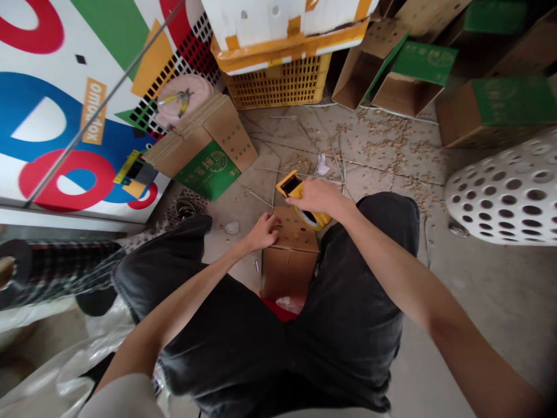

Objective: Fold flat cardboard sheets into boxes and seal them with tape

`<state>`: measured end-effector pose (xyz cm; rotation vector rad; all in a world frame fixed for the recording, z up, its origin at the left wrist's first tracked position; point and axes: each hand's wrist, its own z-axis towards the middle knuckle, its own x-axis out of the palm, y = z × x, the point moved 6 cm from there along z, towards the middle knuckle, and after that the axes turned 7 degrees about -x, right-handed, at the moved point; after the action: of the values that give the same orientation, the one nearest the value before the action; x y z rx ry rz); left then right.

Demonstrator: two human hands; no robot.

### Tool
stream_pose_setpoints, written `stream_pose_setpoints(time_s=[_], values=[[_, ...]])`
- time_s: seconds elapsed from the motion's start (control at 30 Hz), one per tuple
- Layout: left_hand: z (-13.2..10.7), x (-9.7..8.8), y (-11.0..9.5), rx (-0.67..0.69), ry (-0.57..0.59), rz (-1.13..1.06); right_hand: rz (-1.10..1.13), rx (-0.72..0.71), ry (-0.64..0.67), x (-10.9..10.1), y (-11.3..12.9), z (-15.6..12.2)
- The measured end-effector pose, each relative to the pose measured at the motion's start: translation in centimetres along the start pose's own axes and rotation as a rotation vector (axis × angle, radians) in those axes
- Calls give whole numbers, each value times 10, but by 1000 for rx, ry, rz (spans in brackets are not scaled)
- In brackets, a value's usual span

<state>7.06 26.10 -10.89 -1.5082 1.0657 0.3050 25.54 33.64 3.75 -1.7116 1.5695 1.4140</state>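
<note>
Between my legs stands a brown cardboard box (290,270), its flat top dotted with small holes. My left hand (263,232) is at the left edge of that top, fingers bent and closed against the cardboard. My right hand (322,197) is wrapped round a yellow tape dispenser (289,182), held over the far right part of the box top. A black part shows at the dispenser's front and a pale ring under my hand. My palm hides its handle.
Flattened cartons (209,145) stand at left, near yellow-handled pliers (178,103) on a pink stool (191,90). Behind is a yellow crate (278,84) under a white foam box (270,26). Open cartons (413,75) and a white perforated basket (505,191) are at right. Brown scraps (383,139) litter the floor.
</note>
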Motion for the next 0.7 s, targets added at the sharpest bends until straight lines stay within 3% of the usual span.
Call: stream_pose_setpoints(time_s=[0.17, 0.7], values=[[-2, -1, -6, 49, 49, 100, -1, 4, -2, -1, 1, -1], [4, 4, 1, 68, 82, 106, -48, -2, 8, 0, 1, 0]])
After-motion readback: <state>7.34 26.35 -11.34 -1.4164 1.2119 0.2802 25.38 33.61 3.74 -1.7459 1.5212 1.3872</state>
